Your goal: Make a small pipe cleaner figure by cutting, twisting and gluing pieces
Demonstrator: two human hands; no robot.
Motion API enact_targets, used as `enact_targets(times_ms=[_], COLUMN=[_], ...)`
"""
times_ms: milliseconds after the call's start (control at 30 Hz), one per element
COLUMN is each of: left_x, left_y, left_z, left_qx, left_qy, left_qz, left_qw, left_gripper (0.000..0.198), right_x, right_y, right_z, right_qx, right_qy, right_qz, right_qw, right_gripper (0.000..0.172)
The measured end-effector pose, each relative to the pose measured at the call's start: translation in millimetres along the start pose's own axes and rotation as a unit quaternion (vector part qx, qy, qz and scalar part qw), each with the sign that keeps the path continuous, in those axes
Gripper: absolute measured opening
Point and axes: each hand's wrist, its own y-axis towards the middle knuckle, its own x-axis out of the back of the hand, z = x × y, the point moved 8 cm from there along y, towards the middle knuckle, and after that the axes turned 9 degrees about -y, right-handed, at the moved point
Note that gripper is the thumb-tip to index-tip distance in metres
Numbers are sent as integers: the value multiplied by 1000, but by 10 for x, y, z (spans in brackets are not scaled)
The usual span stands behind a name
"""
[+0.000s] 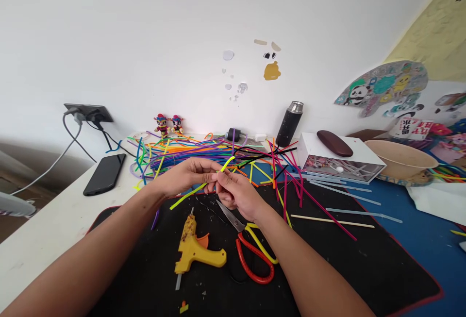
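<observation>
The left hand (189, 175) and right hand (240, 194), fingers pinched closed, grip one yellow stem (186, 198) at the frame's centre. Below lie one glue gun (196, 251) and one pair of scissors (240, 229); far left, one phone (105, 175). Two dolls (162, 126) stand left of centre. At right, one box (360, 148) holds pale sticks (333, 165).

smartphone (104, 175) on white tabletop (60, 239) | two figurines (162, 125) by wall (145, 40) | black thermos (289, 125) | maroon glasses case (334, 143) atop white box (312, 149)
</observation>
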Motion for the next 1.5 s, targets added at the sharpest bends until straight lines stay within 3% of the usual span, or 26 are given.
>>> enact_targets(times_ms=[133,467,900,1200,1500], left_x=[-31,-85,-84,-69,190], left_y=[-10,-3,-8,13,-36], left_z=[-21,-133,-133,-122,-204], left_qx=[-4,-52,-46,-47,-42], left_qy=[-3,61,44,59,107], left_qz=[16,-5,-2,-14,-87], left_qw=[1000,997,998,997,990], left_gripper=[32,32,33,37,33], right_x=[16,54,-1,35,181], right_y=[11,24,-2,24,55], right_z=[-37,-24,5,-66,-56], right_qx=[-4,7,-15,-6,23], right_qy=[-4,4,5,25,-35], right_qz=[-4,-9,2,-23,-91], right_qw=[1000,1000,1000,999,995], right_gripper=[57,62,63,58,53])
